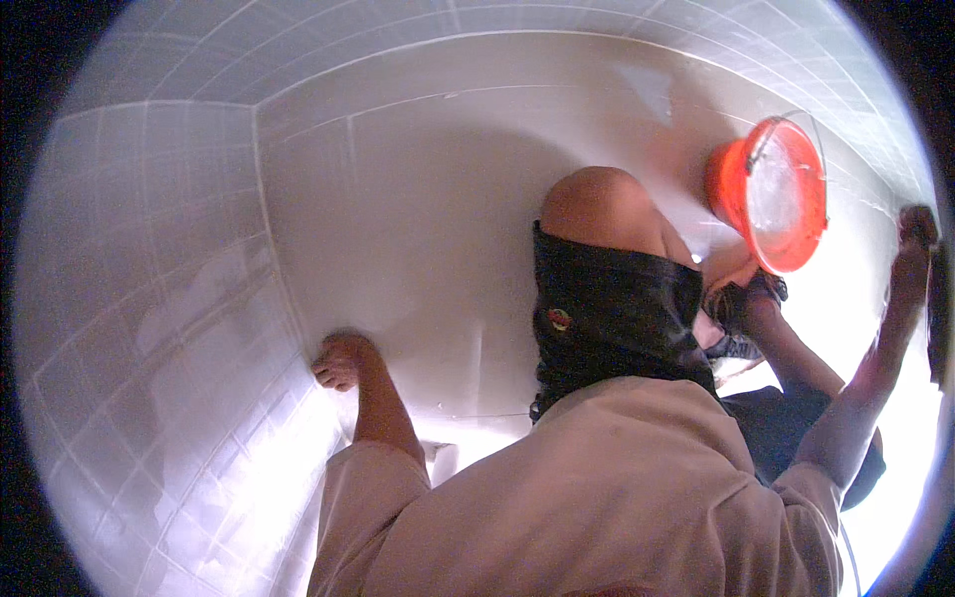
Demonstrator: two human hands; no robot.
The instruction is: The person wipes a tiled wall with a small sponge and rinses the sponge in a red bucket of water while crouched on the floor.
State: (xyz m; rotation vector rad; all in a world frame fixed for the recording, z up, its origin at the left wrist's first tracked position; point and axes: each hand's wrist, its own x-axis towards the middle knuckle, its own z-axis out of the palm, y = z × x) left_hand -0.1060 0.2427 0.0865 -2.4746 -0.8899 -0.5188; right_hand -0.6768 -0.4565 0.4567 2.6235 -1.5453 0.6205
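Low on the left, my left hand [343,360] rests where the tiled wall [189,328] meets the pale, smooth floor [418,229]. Its fingers are curled in, and whatever they may hold is hidden. Stretched out to the far right, my right hand [916,227] is small and dark near the rim of the picture. It is beside a dark upright edge [937,318], and its fingers cannot be made out. Nearer to that hand than to the left one stands an orange-red bucket [729,181] with a thin wire handle and something whitish inside.
My bent knee [597,199] and black shorts [617,298] take up the middle. A dark strapped sandal [731,308] shows below the bucket. Another tiled wall [597,22] curves along the far side. Bright glare washes out the lower right and part of the left wall.
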